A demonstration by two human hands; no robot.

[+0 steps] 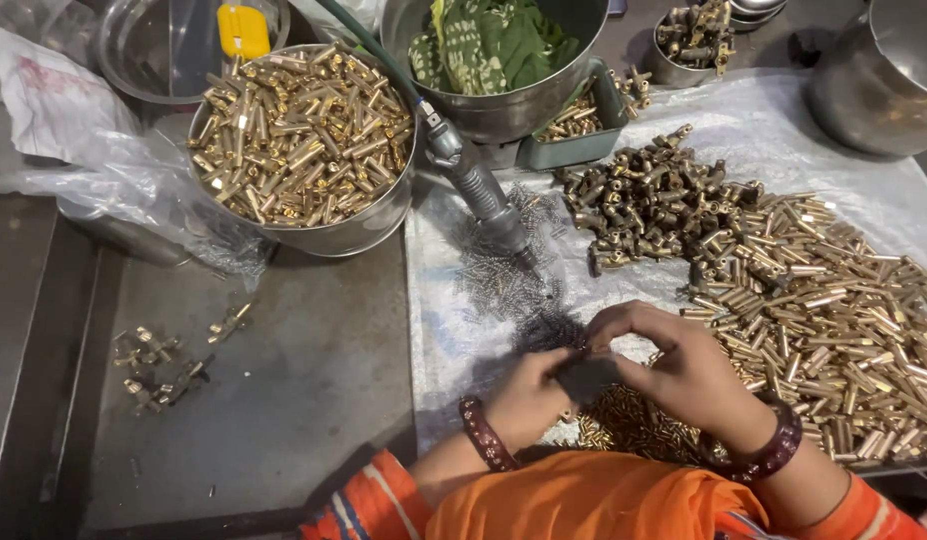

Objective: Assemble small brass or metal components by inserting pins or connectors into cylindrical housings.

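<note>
At the worktop's back left a steel bowl (304, 150) brims with brass fittings. Near the front edge, the left hand (529, 400) and right hand (684, 370) both pinch one small dark part (587, 377) beside a brass tube heap (844, 320).

On the desk (284, 400) a plastic sheet (784, 130) covers the right half. The left hand (529, 395) and right hand (684, 370) meet at the sheet's near edge, touching a small dark piece (584, 378) between them. Just behind them lies a scatter of small springs (504, 270), with the air tool (474, 185) resting on it — its hose running back to the far edge. Right of the hands spreads a heap of tubes (834, 310); behind that, a heap of fittings (649, 205). Left of the tool stands a bowl of tubes (304, 135), and behind the tool a pot (504, 110) holding cloth. A few loose fittings (159, 365) lie far left on the bare desk.
</note>
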